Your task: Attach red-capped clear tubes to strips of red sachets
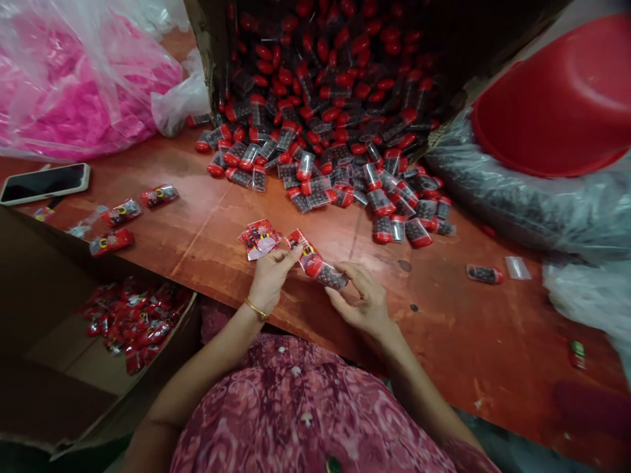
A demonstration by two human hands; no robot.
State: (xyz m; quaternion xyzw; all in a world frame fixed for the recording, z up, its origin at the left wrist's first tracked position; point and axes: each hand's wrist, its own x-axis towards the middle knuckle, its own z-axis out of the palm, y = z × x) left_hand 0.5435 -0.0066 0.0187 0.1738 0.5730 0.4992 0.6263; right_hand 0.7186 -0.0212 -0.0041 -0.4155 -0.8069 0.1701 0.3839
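My left hand [272, 279] pinches a red printed wrapper [298, 243] between thumb and fingers. In my right hand [363, 295] is the far end of a small clear plastic container [329, 272] with a red cap and dark dotted contents. The capped end meets the wrapper's near end; how far it sits inside I cannot tell. Close by my left hand, a small stack of flat printed wrappers [259, 238] lies on the table. Beyond both hands spreads a heap of similar red-capped containers [315, 177].
A cardboard box [202, 59] spills containers onto the wooden table [207, 217]. Wrapped pieces [112, 242] and a phone [45, 184] lie left. Below, an open box [59, 358] holds wrapped pieces. A pink-filled bag [83, 85] and a red tub [557, 105] flank the heap.
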